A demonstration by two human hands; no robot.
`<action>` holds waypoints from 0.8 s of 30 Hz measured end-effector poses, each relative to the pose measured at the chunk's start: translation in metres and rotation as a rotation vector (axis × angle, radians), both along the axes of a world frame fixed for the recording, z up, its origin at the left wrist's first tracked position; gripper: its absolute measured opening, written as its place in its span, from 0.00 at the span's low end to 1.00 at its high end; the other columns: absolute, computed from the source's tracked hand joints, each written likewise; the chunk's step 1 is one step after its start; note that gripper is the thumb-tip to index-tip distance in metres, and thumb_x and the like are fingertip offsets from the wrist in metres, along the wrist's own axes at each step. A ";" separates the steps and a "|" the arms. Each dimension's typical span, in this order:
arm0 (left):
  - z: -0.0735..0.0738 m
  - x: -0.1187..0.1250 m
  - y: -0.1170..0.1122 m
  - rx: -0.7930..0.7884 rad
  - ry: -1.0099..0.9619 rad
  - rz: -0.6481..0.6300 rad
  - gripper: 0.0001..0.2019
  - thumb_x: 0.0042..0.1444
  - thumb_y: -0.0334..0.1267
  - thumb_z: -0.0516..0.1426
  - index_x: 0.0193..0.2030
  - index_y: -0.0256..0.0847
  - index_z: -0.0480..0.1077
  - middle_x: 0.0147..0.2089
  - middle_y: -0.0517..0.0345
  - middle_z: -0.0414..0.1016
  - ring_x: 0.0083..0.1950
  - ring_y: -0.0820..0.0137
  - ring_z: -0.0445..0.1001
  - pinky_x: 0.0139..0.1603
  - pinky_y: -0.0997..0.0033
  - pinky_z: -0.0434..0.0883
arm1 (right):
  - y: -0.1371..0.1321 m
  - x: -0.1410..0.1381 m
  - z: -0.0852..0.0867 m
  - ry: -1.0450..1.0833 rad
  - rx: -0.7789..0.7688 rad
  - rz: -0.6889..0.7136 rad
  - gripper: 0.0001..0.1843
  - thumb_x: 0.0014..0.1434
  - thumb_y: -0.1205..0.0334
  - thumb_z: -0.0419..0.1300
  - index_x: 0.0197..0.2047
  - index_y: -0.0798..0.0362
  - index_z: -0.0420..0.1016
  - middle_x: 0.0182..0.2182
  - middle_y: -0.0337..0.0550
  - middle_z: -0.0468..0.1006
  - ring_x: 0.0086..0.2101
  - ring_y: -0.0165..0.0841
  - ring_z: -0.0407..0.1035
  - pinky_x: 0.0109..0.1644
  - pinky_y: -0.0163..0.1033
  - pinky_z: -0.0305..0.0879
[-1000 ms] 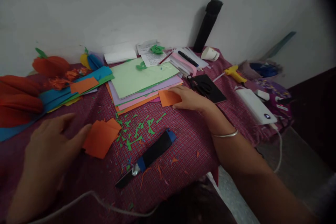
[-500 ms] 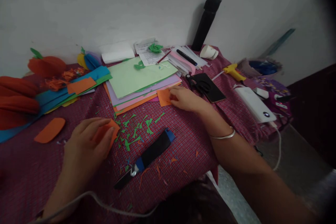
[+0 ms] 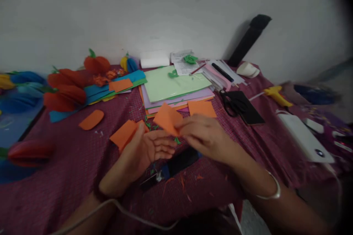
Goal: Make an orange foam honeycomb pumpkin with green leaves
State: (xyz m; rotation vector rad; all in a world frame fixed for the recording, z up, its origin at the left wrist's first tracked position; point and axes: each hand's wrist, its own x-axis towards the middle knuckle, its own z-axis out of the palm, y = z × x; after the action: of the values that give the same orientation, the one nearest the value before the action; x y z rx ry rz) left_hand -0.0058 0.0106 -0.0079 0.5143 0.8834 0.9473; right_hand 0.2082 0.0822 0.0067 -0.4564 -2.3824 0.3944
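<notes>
My right hand (image 3: 208, 137) pinches an orange paper piece (image 3: 167, 117) by its near corner, above the front edge of a stack of coloured sheets. Close by on the left, my left hand (image 3: 146, 147) is open with its palm turned up and fingers stretched. Behind its thumb are more orange paper pieces (image 3: 123, 134); whether the thumb touches them I cannot tell. Another orange square (image 3: 202, 108) lies against the stack's front edge. Below the hands is a cutter with a black and blue handle (image 3: 182, 161), partly hidden, among green and orange scraps.
The sheet stack (image 3: 176, 84) lies at the back, with black scissors (image 3: 230, 104) and a dark flat pad (image 3: 248, 108) to its right. Farther right are a yellow glue gun (image 3: 278, 95) and a white power bank (image 3: 305, 137). Red paper pumpkins (image 3: 67, 97) stand left. A cable crosses my left forearm.
The view has swung left. My right hand has lifted an orange piece from beside the stack towards my left hand, which has opened and turned palm up, away from its earlier grip on orange paper.
</notes>
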 end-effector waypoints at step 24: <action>-0.017 0.007 0.004 0.109 -0.018 0.435 0.02 0.52 0.34 0.64 0.33 0.39 0.78 0.32 0.60 0.83 0.41 0.63 0.80 0.42 0.68 0.75 | -0.021 -0.033 -0.026 0.183 -0.391 0.105 0.16 0.56 0.79 0.54 0.42 0.51 0.72 0.43 0.46 0.72 0.47 0.34 0.69 0.49 0.41 0.68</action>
State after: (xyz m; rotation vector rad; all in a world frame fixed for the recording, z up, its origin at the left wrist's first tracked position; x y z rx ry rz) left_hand 0.0016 0.0145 -0.0245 0.4114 0.9505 1.3997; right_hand 0.1754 0.0610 -0.0190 -0.4477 -2.1576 0.9196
